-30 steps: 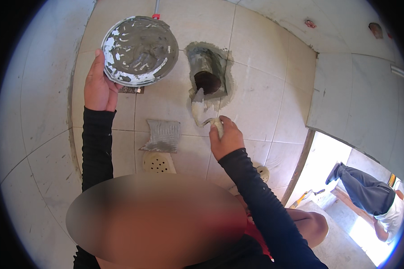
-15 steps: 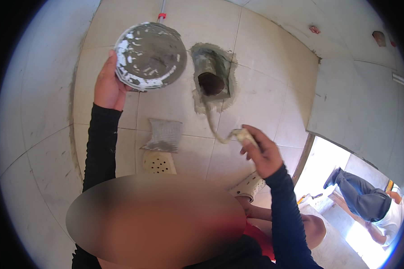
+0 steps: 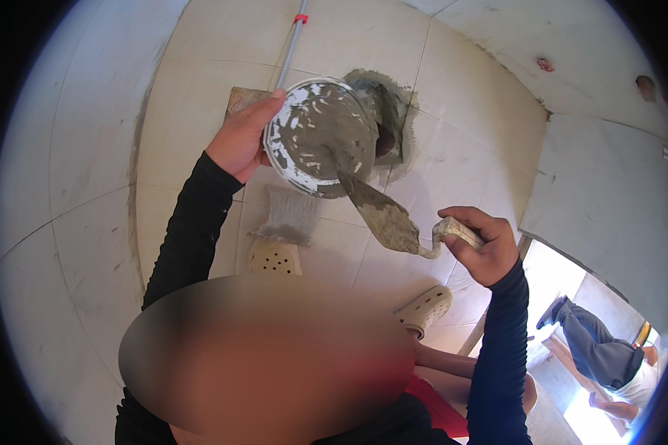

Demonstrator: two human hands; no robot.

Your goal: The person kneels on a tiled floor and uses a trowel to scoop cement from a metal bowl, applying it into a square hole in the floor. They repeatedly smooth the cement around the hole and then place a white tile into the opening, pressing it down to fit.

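The left hand (image 3: pixel 245 137) clamps the edge of the round tub (image 3: pixel 288 167), which partly covers the floor hole (image 3: pixel 391 122), and should brace it against the blade. The right hand (image 3: pixel 479 245) grips the trowel (image 3: pixel 382 215) by its handle, tip at the tub's near rim; a shallow angle should gather the grey mortar (image 3: pixel 326 130) cleanly.

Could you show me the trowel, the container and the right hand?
Trowel (image 3: pixel 384 220), head view: middle of the blade.
Container (image 3: pixel 280 167), head view: pale rim, lower left.
Right hand (image 3: pixel 488 251), head view: middle of the hand.
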